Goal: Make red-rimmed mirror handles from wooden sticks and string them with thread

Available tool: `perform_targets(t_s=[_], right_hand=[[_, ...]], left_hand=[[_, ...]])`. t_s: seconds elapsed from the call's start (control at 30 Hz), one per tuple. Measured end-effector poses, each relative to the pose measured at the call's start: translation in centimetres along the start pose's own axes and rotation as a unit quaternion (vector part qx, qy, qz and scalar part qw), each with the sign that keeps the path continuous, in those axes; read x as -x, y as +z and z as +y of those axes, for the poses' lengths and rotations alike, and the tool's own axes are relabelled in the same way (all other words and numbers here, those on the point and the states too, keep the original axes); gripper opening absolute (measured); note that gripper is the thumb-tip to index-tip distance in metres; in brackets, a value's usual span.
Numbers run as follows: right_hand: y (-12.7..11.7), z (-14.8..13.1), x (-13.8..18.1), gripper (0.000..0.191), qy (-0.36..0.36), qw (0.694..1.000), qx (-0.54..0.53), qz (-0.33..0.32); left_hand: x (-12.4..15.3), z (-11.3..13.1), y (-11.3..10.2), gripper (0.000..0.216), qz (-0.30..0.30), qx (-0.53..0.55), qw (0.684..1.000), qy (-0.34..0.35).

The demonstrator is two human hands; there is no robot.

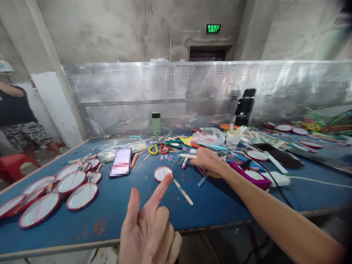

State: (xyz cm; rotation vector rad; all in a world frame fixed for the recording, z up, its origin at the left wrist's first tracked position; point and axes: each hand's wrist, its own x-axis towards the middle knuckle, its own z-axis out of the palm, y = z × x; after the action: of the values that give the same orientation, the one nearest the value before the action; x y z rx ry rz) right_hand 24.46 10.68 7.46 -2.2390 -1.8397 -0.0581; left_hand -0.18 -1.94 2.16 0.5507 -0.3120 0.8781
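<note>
My left hand (150,223) is in front at the table edge, index finger and thumb stretched out, the other fingers curled, holding nothing. Its index fingertip overlaps the rim of a small round white disc (162,173) with a red edge; I cannot tell whether they touch. From the disc a flat wooden craft stick (184,193) slants toward me. Farther back on the right, my right hand (206,160) is closed around a slim white pen (187,156), its tip pointing left. Beneath that pen lies a white and pink marker (184,163).
Larger red-rimmed discs (40,209) overlap on the left, near a phone (120,162). Yellow-handled pliers (153,148), a green bottle (156,124), a cup of markers (233,138) and a black bottle (244,108) stand or lie behind. A purple device (251,175) and cables are right.
</note>
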Motion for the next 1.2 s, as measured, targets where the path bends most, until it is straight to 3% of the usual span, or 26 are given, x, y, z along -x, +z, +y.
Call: perform_targets(t_s=[0.13,0.27,0.3,0.37,0.43,0.77,0.97,1.07,1.17,1.2], right_hand=[[-2.4,0.8,0.8,0.02,-0.003,0.996,-0.083,0.042],[-4.0,0.5,4.4,0.043,-0.043,0.974,-0.216,0.051],[-3.9,0.1,5.5,0.046,-0.065,0.958,-0.277,0.041],[-3.5,-0.7,7.5,0.039,-0.117,0.864,-0.489,-0.008],[-3.0,-1.6,9.1,0.034,-0.139,0.792,-0.593,-0.041],[-1.7,-3.7,11.9,0.031,-0.088,0.736,-0.666,-0.077],[-0.9,-4.6,12.9,0.036,-0.073,0.749,-0.654,-0.076],[-1.8,-3.1,11.6,0.036,-0.082,0.828,-0.554,0.031],[-2.6,-0.7,8.5,0.039,-0.031,0.92,-0.365,0.137],[-2.7,-0.1,7.3,0.039,-0.006,0.946,-0.29,0.144]], left_hand=[[-0.1,0.0,0.2,0.068,0.048,0.011,0.999,0.003],[-0.7,-0.3,0.2,0.066,0.088,0.021,0.996,-0.011],[-0.9,-0.4,0.1,0.066,0.097,0.018,0.995,-0.023],[-1.2,-0.7,-0.3,0.065,0.106,0.016,0.993,-0.05],[-1.3,-1.0,-0.6,0.065,0.098,0.014,0.993,-0.071],[-1.3,-1.2,-0.3,0.066,0.051,0.005,0.996,-0.075],[-1.0,-1.0,-0.3,0.067,0.046,0.011,0.996,-0.075],[-0.6,-0.7,-0.2,0.064,0.067,0.0,0.996,-0.066],[-0.5,-0.5,-0.2,0.062,0.089,-0.014,0.994,-0.057],[-0.6,-0.5,-0.2,0.062,0.092,-0.015,0.994,-0.058]])
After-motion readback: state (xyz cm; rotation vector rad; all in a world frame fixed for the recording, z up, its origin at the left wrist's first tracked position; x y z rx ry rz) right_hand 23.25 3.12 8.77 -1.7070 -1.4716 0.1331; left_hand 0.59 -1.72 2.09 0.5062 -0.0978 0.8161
